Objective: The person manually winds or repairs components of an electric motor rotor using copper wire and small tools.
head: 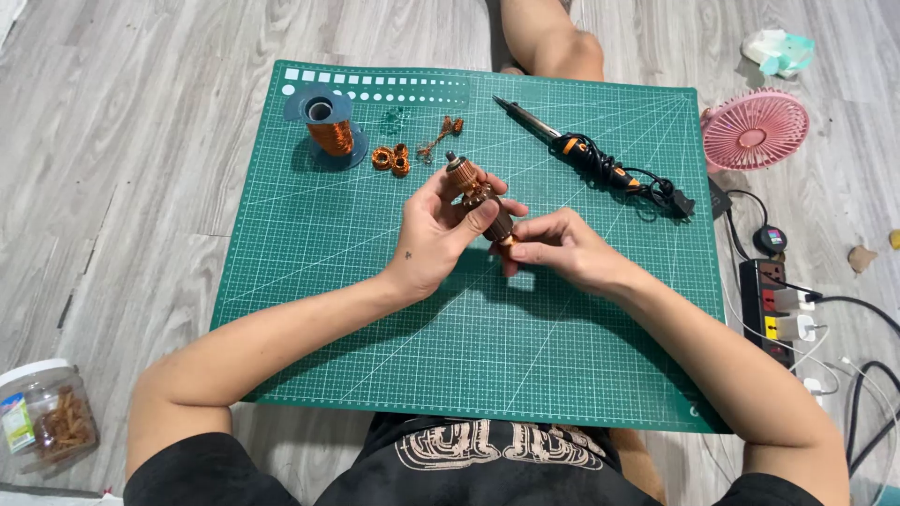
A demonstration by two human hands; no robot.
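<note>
Head cam: both hands up over green mat (375, 309), mid-frame. Left hand (436, 234) wrapped around motor rotor (478, 195), fingers curled on its body, shaft end sticking out past thumb, tilted up-left. Right hand (562, 248) touching left, fingertips pinched on rotor's lower end, copper-coloured bit showing btwn fingers. Rotor held above mat, not resting on it.

Beyond left hand: copper wire spool (328, 126), upright, w/ small wire coils (392, 159) and twisted wire scrap (441, 136) just beside. Beyond right hand: soldering iron (562, 141), tip pointing up-left, cord bundled at its right end. Further right of right hand, off mat: pink fan (755, 129), power strip (773, 300) w/ plugs in. Near left elbow on floor: clear jar (47, 412).
</note>
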